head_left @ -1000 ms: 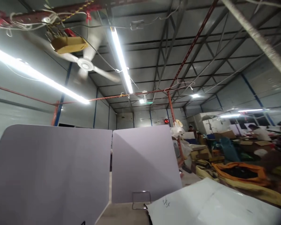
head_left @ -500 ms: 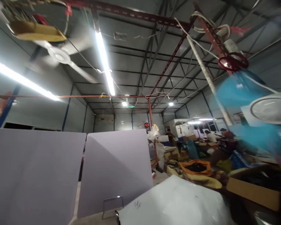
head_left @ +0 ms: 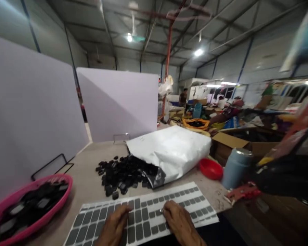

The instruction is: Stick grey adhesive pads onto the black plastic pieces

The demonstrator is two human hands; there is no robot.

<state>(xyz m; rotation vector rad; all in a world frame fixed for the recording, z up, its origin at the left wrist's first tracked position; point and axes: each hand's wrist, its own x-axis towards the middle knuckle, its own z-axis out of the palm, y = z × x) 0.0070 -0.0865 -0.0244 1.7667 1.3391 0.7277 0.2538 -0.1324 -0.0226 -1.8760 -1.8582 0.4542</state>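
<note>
A white sheet of grey rounded stickers (head_left: 139, 216) lies at the table's front edge. My left hand (head_left: 114, 225) rests on its left half, fingers forward and slightly bent, with nothing visible in them. On the right half, my right hand (head_left: 178, 220) has its fingers bent together. A small shiny bit shows at its fingertips, too small to name. Beyond the sheet, a heap of small black pieces (head_left: 122, 174) spills from the mouth of a large white plastic bag (head_left: 173, 145). At left, a pink basket (head_left: 66, 191) holds more black pieces, some with grey tops.
A red bowl (head_left: 210, 169) and a blue-grey flask (head_left: 237, 167) stand right of the bag. Pale upright panels (head_left: 120, 102) border the table's back and left, with a black wire stand (head_left: 52, 167) near the basket. Cardboard boxes (head_left: 231, 140) and people are farther right.
The view has tilted down from the ceiling to the table. Both hands, the sticker sheet, the black pieces, the basket, the bowl and the flask have come into view.
</note>
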